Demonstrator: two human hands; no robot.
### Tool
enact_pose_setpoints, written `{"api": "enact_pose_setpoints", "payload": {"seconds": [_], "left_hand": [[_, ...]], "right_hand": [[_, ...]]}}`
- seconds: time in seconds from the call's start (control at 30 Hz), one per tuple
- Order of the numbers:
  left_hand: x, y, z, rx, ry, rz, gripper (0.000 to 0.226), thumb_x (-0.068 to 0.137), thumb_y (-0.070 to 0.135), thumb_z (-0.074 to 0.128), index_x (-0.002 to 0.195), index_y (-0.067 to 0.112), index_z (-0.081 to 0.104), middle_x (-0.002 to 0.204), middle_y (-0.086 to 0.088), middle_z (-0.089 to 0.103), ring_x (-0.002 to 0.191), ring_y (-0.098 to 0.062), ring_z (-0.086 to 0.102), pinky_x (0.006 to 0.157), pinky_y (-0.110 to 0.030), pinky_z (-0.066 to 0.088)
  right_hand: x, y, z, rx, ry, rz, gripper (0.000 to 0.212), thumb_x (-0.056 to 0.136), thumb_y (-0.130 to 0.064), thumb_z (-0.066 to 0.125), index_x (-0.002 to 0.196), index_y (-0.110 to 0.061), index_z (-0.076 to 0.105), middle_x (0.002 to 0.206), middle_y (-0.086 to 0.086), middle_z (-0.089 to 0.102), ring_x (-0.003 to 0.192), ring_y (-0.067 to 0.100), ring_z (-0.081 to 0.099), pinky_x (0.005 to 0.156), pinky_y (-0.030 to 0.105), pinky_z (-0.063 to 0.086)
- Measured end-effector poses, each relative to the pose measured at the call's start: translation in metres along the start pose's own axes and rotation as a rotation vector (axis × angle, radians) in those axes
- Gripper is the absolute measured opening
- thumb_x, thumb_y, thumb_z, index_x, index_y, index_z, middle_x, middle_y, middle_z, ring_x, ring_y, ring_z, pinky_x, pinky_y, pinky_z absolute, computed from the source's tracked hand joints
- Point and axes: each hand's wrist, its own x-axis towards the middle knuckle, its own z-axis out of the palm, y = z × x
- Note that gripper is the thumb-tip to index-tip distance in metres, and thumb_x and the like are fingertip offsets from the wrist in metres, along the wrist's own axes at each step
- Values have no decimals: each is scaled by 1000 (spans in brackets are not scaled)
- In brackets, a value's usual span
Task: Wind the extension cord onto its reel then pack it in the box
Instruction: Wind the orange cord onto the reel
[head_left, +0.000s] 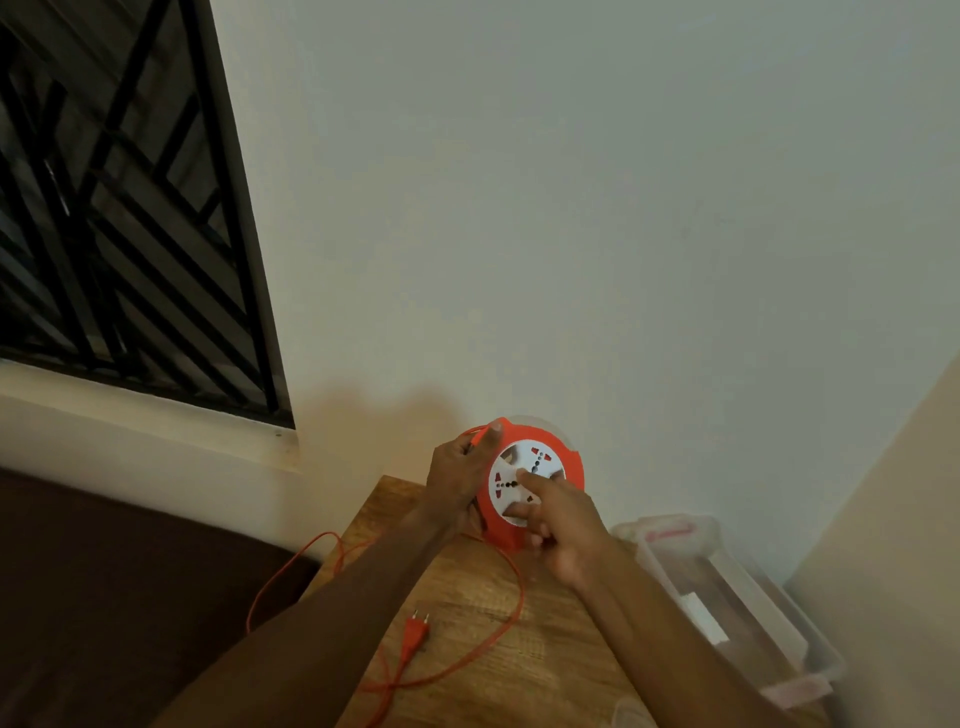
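Orange plastic forms the round housing of the reel (531, 486), which carries a white circular face pierced with dark socket holes and a few red shutters. The reel is held upright above the far end of the worktop (478, 618), its white face turned toward the camera. The left hand (460, 480) grips the reel's left rim, fingers curled round the edge with the thumb lying along the top, and a short run of the orange cord (511, 597) passes under that thumb. The right hand (558, 525) meets the reel from the lower right — its forefinger is stretched out and presses on the middle of the white face, while the other fingers curl at the reel's lower edge; whether they clasp that edge I cannot tell.

Thin and smooth, the cord drops from the reel's underside, sweeps in a wide loop across the wood-grain worktop, crosses itself near the front edge and ends in a flat orange two-pin plug (415, 631) lying on the wood between the two forearms. Another loop hangs off the worktop's left side over a dark brown surface.

Just to the right of the worktop stands a clear plastic box (779, 621) — rectangular, with rounded corners and pinkish clips at its ends. Its contents are blurred: brownish shapes and a white patch.
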Motion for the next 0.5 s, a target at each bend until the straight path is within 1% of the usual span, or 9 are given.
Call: {"api": "enact_pose_setpoints", "payload": {"seconds": [0.07,0.13,0.2,0.27,0.3,0.33,0.4,0.43,0.5], "left_hand": [[4,0,-4,-14,17,-21,33,94,52,65,99,22,78,90,-3,84,77,-24,81,67,-38,67],[7,-1,-11,-41,9,-58,37,95,51,65,104,18,78,96,-7,83,82,-28,81,75,-45,67],[9,-1,-16,-66,-14,-79,45,93,52,66,111,13,77,101,-11,82,88,-34,80,82,-52,65],[9,1,-21,-55,-34,-88,49,90,55,67,111,12,76,102,-13,82,89,-36,80,83,-54,65],[8,3,-22,-44,-51,-99,50,88,56,67,110,13,76,102,-13,82,89,-37,80,82,-53,65],[7,4,-23,-34,-77,-109,52,85,58,68,109,12,76,102,-14,82,89,-38,79,81,-51,65],[7,5,-24,-2,-141,-117,59,79,61,68,109,11,76,103,-17,81,92,-41,78,82,-51,65],[8,5,-25,32,-171,-116,61,78,63,68,110,11,76,104,-17,81,94,-41,78,84,-52,65],[9,4,-24,99,-217,-105,62,80,65,65,113,14,75,106,-14,81,96,-39,78,88,-54,64]], "right_hand": [[-5,4,5,94,-29,-11,70,94,-23,65,153,-28,27,111,19,68,43,7,47,43,24,42],[-10,8,8,15,-78,-64,76,91,-20,68,153,-29,25,112,16,67,47,9,49,46,26,45],[-13,8,3,-285,-14,-223,71,86,-23,72,149,-22,37,117,10,66,65,13,62,55,28,53],[-11,7,-8,-746,111,-555,52,85,-26,72,134,-21,55,114,1,69,89,15,68,77,31,58],[-10,5,-15,-980,130,-737,41,87,-26,69,127,-23,61,115,-2,69,96,16,67,83,32,57],[-8,3,-21,-1208,108,-906,33,88,-25,67,121,-24,65,122,-3,66,103,19,66,85,34,57],[-3,-3,-29,-1556,-66,-1124,29,87,-23,67,115,-27,69,141,1,55,117,27,60,85,42,56],[0,-5,-31,-1663,-160,-1166,31,86,-23,69,116,-31,69,148,3,48,122,30,57,87,46,56],[2,-10,-33,-1798,-260,-1183,36,86,-25,69,120,-37,67,153,6,40,124,32,55,88,49,56]]}}
